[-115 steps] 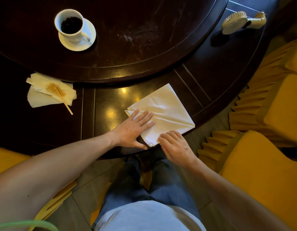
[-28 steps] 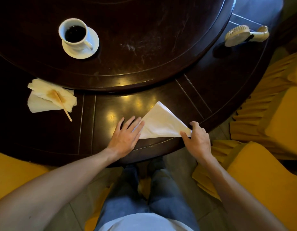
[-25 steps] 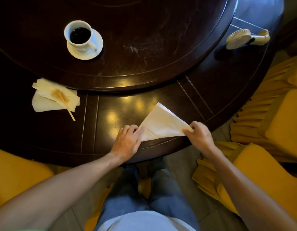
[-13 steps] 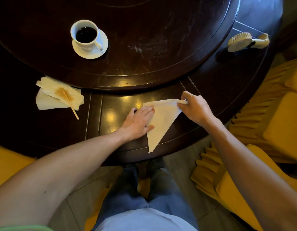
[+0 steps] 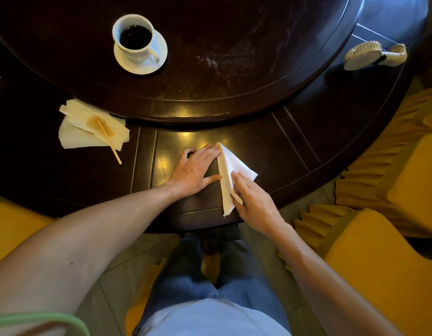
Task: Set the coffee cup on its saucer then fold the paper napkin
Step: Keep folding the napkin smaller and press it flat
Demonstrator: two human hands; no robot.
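A white coffee cup (image 5: 135, 40) with dark coffee stands upright on its white saucer (image 5: 159, 57), on the raised round centre of the dark table. The white paper napkin (image 5: 236, 166) lies near the table's front edge, folded into a small narrow triangle. My left hand (image 5: 195, 170) lies flat on the table with its fingertips against the napkin's left folded edge. My right hand (image 5: 251, 197) rests flat on the napkin's lower right part, its fingers pressing along the fold. Neither hand grips the napkin.
A crumpled stained napkin (image 5: 72, 134) with a wooden stir stick (image 5: 110, 144) lies at the left. A small cream hand-held fan (image 5: 370, 54) sits at the back right. Yellow chairs (image 5: 389, 263) stand to the right and left. The raised turntable edge (image 5: 186, 105) runs behind the napkin.
My right hand folded the napkin's right corner over to the left, making a smaller triangle, and now presses it down. My left hand slid to the napkin's left edge.
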